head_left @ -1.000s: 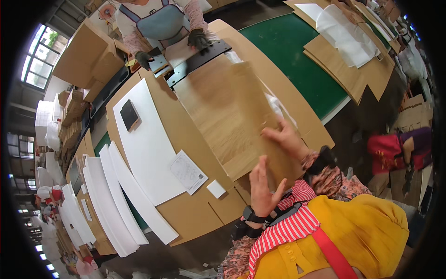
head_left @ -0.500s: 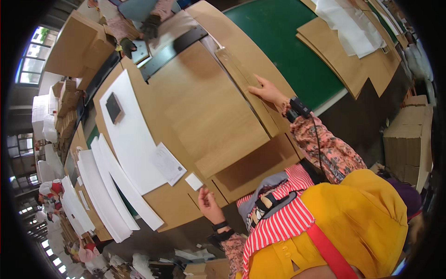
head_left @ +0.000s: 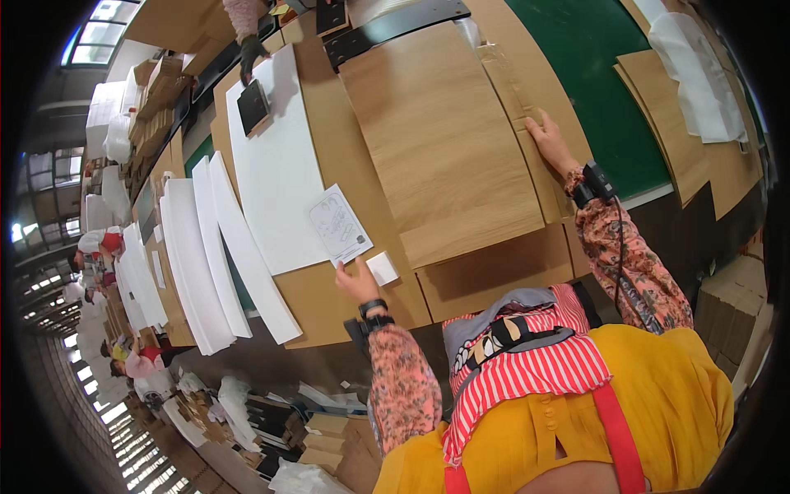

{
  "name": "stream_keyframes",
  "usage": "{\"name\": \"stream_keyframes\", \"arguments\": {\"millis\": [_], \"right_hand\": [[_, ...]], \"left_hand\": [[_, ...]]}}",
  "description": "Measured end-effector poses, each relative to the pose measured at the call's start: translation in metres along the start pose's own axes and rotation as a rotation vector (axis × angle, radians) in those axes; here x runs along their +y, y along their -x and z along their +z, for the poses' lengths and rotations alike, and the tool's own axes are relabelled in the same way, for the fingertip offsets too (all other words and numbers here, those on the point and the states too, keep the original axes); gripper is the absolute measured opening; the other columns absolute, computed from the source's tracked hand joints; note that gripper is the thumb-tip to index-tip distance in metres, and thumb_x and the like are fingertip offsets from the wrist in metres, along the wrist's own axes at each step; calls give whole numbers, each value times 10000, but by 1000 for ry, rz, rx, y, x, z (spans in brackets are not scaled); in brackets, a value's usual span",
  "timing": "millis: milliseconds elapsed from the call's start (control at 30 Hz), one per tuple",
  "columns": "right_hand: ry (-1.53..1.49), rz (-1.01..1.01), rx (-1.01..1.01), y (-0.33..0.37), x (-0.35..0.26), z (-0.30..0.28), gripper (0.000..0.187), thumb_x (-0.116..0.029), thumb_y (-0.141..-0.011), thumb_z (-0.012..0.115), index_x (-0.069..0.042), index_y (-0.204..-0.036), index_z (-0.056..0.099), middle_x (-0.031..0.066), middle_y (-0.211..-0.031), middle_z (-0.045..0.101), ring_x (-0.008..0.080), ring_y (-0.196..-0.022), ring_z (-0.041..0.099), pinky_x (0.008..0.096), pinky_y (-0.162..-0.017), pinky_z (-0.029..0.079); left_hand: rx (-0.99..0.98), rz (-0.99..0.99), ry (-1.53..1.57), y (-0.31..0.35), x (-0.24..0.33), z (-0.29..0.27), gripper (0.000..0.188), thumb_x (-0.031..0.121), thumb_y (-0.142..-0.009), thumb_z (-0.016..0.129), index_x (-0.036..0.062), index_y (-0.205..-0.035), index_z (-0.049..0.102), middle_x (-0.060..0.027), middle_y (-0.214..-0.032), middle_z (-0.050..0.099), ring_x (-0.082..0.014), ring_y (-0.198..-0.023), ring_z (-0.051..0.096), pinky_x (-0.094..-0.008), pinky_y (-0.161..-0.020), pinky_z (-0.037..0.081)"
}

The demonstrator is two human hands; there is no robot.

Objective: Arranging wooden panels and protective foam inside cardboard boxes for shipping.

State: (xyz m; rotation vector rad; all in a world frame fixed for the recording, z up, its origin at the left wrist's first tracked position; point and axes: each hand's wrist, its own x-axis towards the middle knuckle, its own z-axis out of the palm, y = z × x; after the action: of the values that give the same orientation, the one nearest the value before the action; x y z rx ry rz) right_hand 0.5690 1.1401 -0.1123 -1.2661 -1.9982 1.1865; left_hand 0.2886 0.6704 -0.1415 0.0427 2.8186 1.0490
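Note:
My left hand (head_left: 359,282) has its fingers pinched at the lower edge of a printed paper sheet (head_left: 339,222) with line drawings. The sheet lies over the edge of a white panel (head_left: 276,156). Close to these fingers is a small white card (head_left: 382,268) on the cardboard. On the right, my right hand (head_left: 553,142) grips the folded cardboard edge strip (head_left: 518,115), fingers curled over it. Between my hands a wood-grain board (head_left: 444,140) lies in an open carton (head_left: 502,272), with a black metal strip (head_left: 395,33) across its far end.
A co-worker's dark-gloved hand (head_left: 251,56) touches a black block (head_left: 253,107) on the white panel. Long white strips (head_left: 193,263) lie at the left. Cardboard sheets (head_left: 671,123) with white foam wrap (head_left: 699,78) rest on the green table (head_left: 588,90) at right.
My left hand has moved from beside the white card to the sheet's edge. The co-worker's gloved hand has come to the black block. My right hand stays on the cardboard; the view has shifted.

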Motion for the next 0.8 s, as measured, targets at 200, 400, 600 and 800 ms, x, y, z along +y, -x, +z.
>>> {"name": "stream_keyframes", "arguments": {"millis": [200,400,600,800], "right_hand": [[679,-359,350,15,-71,43,538,-311,-970,621,-59,-1433,513,198,-1377,576,383,-1283,513,463,-1094,371],[-57,-645,-104,118,-263,160,435,-60,-855,692,-42,-1281,609,191,-1260,623,383,-1221,553,467,-1052,430],[-611,-29,-514,139,-274,208,717,-95,-882,746,-21,-1495,381,180,-1352,595,190,-1202,572,361,-998,480],[-779,254,-323,92,-254,166,688,-39,-874,736,-9,-1474,400,187,-1422,521,200,-1239,549,367,-1009,481]], "left_hand": [[375,-25,-613,-101,-20,-3,1094,542,-693,867,27,-1501,339,-239,-1318,552,-444,-1160,582,-549,-1027,430],[-91,-136,302,-170,-86,-100,707,251,-804,858,-45,-1342,508,-208,-1200,679,-331,-1075,682,-490,-901,546],[-671,-202,1173,-35,101,-85,367,100,-991,657,-2,-1328,556,-126,-1266,666,-238,-1089,672,-369,-919,568],[-294,48,371,2,57,-50,345,296,-972,699,65,-1219,633,-118,-1250,583,-231,-1002,601,-371,-894,498]]}}
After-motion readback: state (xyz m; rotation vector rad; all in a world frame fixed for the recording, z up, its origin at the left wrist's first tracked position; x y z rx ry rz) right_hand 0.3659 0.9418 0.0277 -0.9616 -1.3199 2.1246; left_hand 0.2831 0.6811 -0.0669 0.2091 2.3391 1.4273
